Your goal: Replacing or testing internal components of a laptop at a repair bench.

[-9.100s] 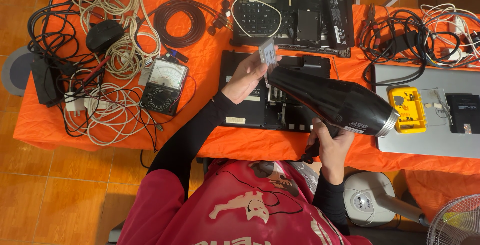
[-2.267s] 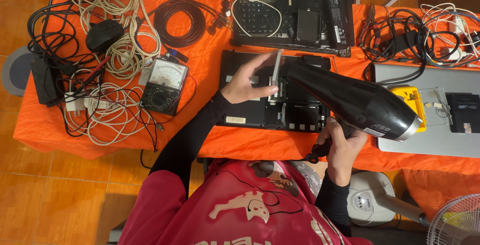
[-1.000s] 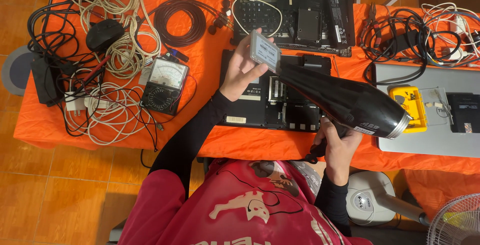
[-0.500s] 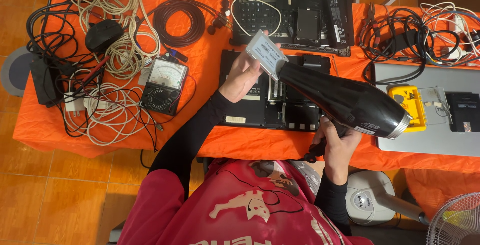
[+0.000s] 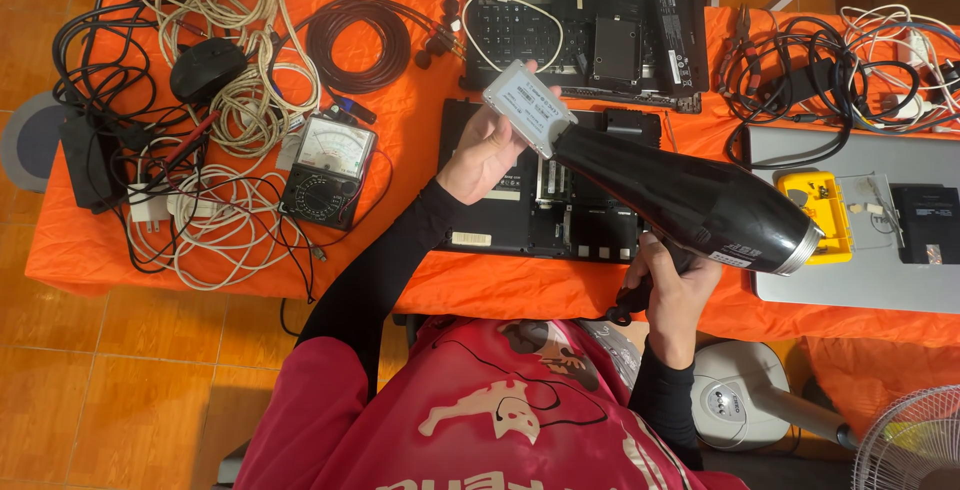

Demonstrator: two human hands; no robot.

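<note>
Silver-grey and flat, the small drive module (image 5: 528,107) sits pinched in my left hand (image 5: 487,150), lifted off the worktop (image 5: 400,90) and tilted so one broad face looks up at me. It hangs above the upper left corner of the opened black laptop base (image 5: 545,195), which is my landmark for everything else here.

My right hand (image 5: 672,288) is wrapped around the handle of the black blower (image 5: 690,200), near the front edge of the laptop base. The blower's long body runs diagonally over the base, its narrow nozzle up and to the left, its wide metal-rimmed rear end down and to the right. The nozzle tip meets the module's lower right edge; whether it touches or just clears, I cannot tell. So the module lies straight along the blower's axis, with my left hand by far the nearer to it.

Left of the base stand an analogue meter (image 5: 328,170) and tangled pale cables (image 5: 235,100). Behind the base lies a second opened laptop (image 5: 590,30). To its right is a grey laptop lid (image 5: 880,260) carrying a yellow parts tray (image 5: 822,212). The freest room is directly above the base; the worktop's near edge is just in front of it.
</note>
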